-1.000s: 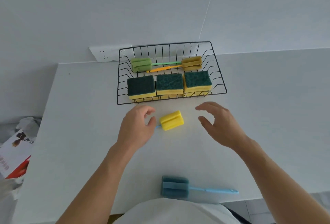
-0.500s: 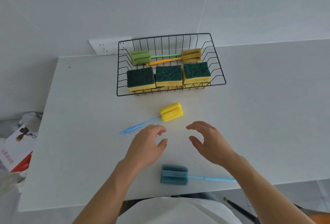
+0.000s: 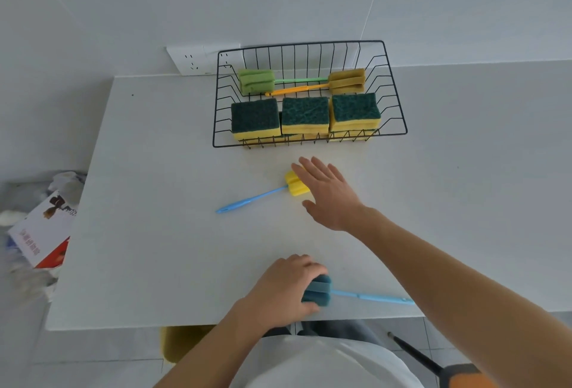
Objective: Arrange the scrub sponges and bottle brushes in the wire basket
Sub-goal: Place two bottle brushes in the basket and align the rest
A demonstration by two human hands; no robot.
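Note:
A black wire basket (image 3: pixel 397 102) stands at the back of the white table (image 3: pixel 161 232). Inside, three green-topped yellow scrub sponges (image 3: pixel 305 115) line the front; a green-headed brush (image 3: pixel 257 80) and a brown-headed brush (image 3: pixel 346 81) lie behind them. On the table, a yellow-headed brush with a blue handle (image 3: pixel 253 198) lies in front of the basket. My right hand (image 3: pixel 328 192) is spread over its yellow head, fingers apart. Near the table's front edge my left hand (image 3: pixel 283 290) grips the teal head of a blue-handled brush (image 3: pixel 371 297).
A white wall socket (image 3: pixel 193 59) sits behind the basket's left corner. Left of the table, below its level, lie a red and white box (image 3: pixel 43 229) and crumpled wrapping. A yellow stool and a dark pole show under the front edge.
My left hand dropped back to the front edge and closed on the teal brush head. My right hand reached forward over the yellow brush head.

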